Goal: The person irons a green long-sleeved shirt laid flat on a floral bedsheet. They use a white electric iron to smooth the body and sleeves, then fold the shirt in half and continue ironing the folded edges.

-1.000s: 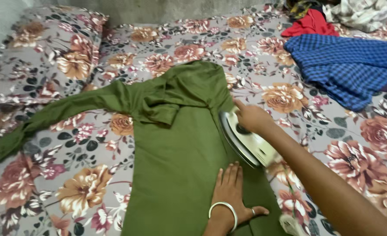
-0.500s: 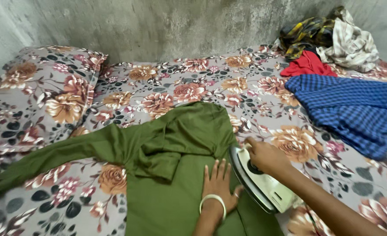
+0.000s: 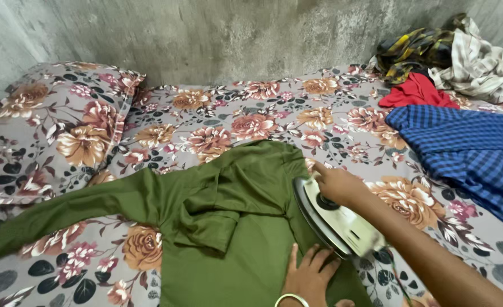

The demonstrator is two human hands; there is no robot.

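1. Head view, far left: a floral pillow (image 3: 64,125) leans against the grey wall at the head of the bed (image 3: 251,108), which is covered in the same grey sheet with orange and pink roses.
2. A long sleeve of the green garment (image 3: 229,239) runs from the lower left edge across the sheet toward the middle, where the cloth bunches in folds.
3. The body of the green garment lies flat on the bed, reaching down to the bottom edge of the view.
4. The left hand (image 3: 311,276) rests palm down on the green cloth at the bottom centre, fingers spread and flat, its grip released and holding nothing; a white bangle (image 3: 290,298) sits on the wrist.
5. Just above and to the right of it, the iron (image 3: 334,222) stands tilted on its edge at the right border of the garment, its soleplate facing left toward the cloth.
6. The right hand (image 3: 334,183) is clenched around the top of the iron, the arm running off toward the lower right corner.
7. Farther right, well apart from the iron, a blue checked cloth (image 3: 467,153) lies spread on the bed.
8. Behind it a red garment (image 3: 416,91) and a heap of patterned clothes (image 3: 450,54) sit against the wall.
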